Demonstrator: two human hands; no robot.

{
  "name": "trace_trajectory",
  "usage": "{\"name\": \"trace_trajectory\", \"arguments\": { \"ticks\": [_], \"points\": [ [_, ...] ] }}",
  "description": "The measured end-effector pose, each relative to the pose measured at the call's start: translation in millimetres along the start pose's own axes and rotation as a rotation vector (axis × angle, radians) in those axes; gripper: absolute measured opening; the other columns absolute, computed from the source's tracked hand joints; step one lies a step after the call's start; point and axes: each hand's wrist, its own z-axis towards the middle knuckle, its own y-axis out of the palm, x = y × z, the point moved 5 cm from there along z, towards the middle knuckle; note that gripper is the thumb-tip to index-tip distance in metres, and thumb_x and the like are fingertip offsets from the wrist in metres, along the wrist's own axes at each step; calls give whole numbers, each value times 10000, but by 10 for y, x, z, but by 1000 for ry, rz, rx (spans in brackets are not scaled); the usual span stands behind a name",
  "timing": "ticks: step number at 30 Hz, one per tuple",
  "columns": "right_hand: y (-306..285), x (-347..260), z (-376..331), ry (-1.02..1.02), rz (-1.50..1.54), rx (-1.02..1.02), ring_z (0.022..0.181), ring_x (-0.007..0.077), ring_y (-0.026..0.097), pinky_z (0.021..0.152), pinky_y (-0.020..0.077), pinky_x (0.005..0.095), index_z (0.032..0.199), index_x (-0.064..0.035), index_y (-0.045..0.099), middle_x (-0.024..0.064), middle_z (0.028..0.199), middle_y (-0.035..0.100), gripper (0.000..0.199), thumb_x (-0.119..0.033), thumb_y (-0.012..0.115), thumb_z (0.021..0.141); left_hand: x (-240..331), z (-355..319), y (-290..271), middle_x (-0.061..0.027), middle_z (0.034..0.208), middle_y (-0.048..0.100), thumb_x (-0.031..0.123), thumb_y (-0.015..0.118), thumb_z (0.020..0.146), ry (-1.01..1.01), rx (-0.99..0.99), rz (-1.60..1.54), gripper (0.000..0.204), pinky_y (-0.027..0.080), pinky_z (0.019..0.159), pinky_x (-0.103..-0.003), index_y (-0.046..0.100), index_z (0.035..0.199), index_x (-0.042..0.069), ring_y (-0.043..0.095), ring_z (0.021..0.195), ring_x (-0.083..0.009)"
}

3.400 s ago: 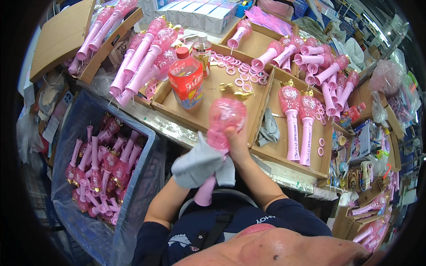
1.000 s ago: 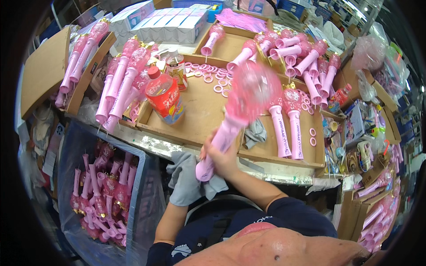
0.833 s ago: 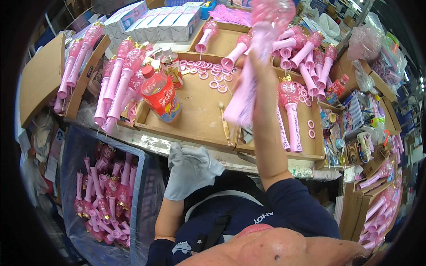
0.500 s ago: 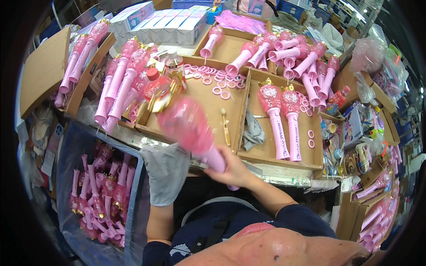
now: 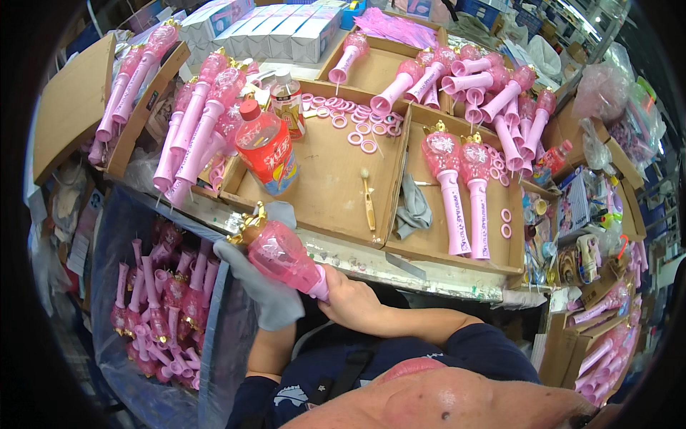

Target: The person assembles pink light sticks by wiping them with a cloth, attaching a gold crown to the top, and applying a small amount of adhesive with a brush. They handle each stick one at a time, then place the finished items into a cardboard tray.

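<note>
A pink toy wand (image 5: 279, 252) with a clear bulb head and a gold crown tip lies slantwise in front of me, beyond the bench's near edge. My right hand (image 5: 352, 305) is bare and wrapped round its handle, hiding most of the handle. Behind and around the bulb is my left hand (image 5: 268, 297), covered by a grey glove or cloth. Grey fabric shows on both sides of the bulb, and the hand looks closed on it, though motion smears it. Two more wands (image 5: 449, 189) lie in the right-hand cardboard tray (image 5: 436, 247).
Pink rings (image 5: 368, 146), a small brush (image 5: 367, 200) and a red-capped bottle (image 5: 266, 149) are in the middle tray. A grey cloth (image 5: 413, 211) lies by the divider. Lower left, a plastic-lined bin (image 5: 214, 322) holds several wands. White boxes (image 5: 314, 36) stand at the back.
The wand has swung lower and left, away from the bottles. My right hand has moved slightly left and down. The gloved left hand has come round the bulb.
</note>
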Motion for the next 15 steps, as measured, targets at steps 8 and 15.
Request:
{"name": "trace_trajectory", "arguments": {
  "ticks": [8,15],
  "points": [
    [41,-43,-3,159,-79,-87,626,391,645,539,538,450,1193,50,379,227,829,615,568,-166,673,758,-80,10,-201,-134,1244,456,270,445,980,616,140,1160,368,380,956,-341,436,1246,17,454,1134,-238],
    [8,-62,30,64,-100,-180,642,372,658,560,544,446,1127,59,380,215,835,611,520,-144,674,749,-218,161,-130,-94,936,629,340,457,966,-279,6,-234,384,538,606,-325,532,1180,31,623,723,-200]
  ]
}}
